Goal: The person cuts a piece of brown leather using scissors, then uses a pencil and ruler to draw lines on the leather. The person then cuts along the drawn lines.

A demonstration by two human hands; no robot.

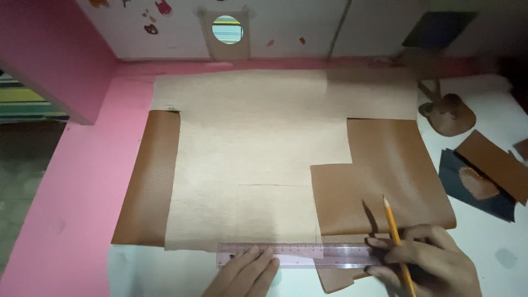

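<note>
Head view showed my left hand (247,272) at the bottom centre, fingers flat and together, pressing a clear plastic ruler (294,256) across the beige fabric backing (247,165). At the lower right, my right hand (432,264) pinched a yellow pencil (397,242) upright beside the ruler's end, over brown faux leather (385,176).

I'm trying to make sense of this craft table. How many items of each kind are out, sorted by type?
Large tan leather sheet, beige backing up, brown edges folded over: 1
Clear plastic ruler, under the left hand: 1
Yellow pencil, in the right hand: 1
Small brown leather offcuts at right: 2
Dark blue sheet with heart-shaped patch: 1
Total: 6
</note>
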